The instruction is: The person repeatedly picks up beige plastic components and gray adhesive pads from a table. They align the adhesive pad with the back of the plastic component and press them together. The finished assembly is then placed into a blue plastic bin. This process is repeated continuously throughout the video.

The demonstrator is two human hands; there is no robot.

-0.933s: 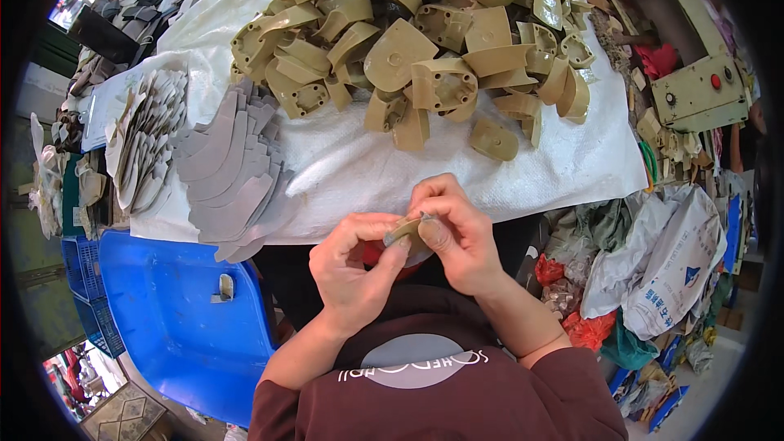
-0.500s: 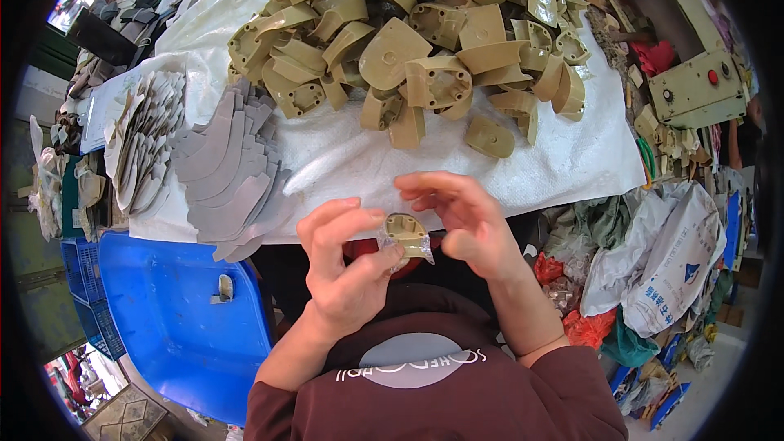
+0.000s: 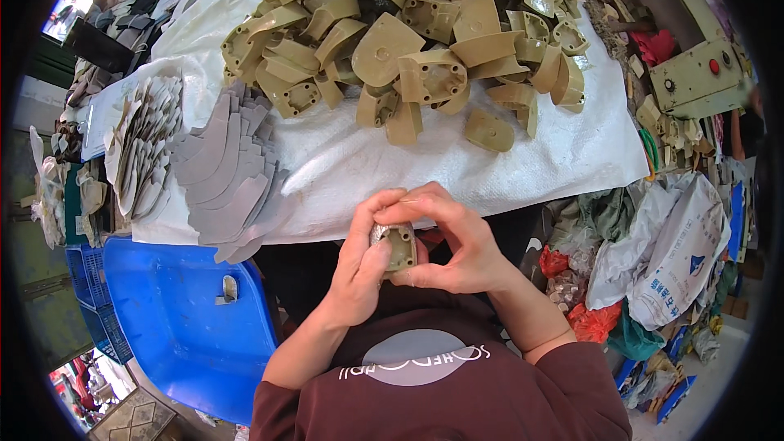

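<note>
Close to my body, in front of the table edge, I hold a small khaki shoe heel point(image 3: 401, 250) with its holed face turned up. My left hand point(image 3: 356, 261) is closed round its left side, thumb pressed against it. A shiny greyish covering shows at its upper left edge. From the right, my right hand point(image 3: 461, 245) curls over the heel, its thumb at the lower edge and its fingertips meeting the left hand's above. Beyond, many bare khaki heels point(image 3: 385, 51) lie heaped. Grey cut covering pieces point(image 3: 224, 167) lie fanned out at the left.
The table is covered with a white woven sheet point(image 3: 343, 184). A blue tub point(image 3: 184, 343) at the lower left holds one grey-covered heel point(image 3: 229, 287). Plastic bags point(image 3: 674, 253) are piled at the right, below a control box point(image 3: 698, 86) with a red button.
My right hand has come in from the right and closed over the heel. The heel has turned in my left hand, so its holed face points more upward.
</note>
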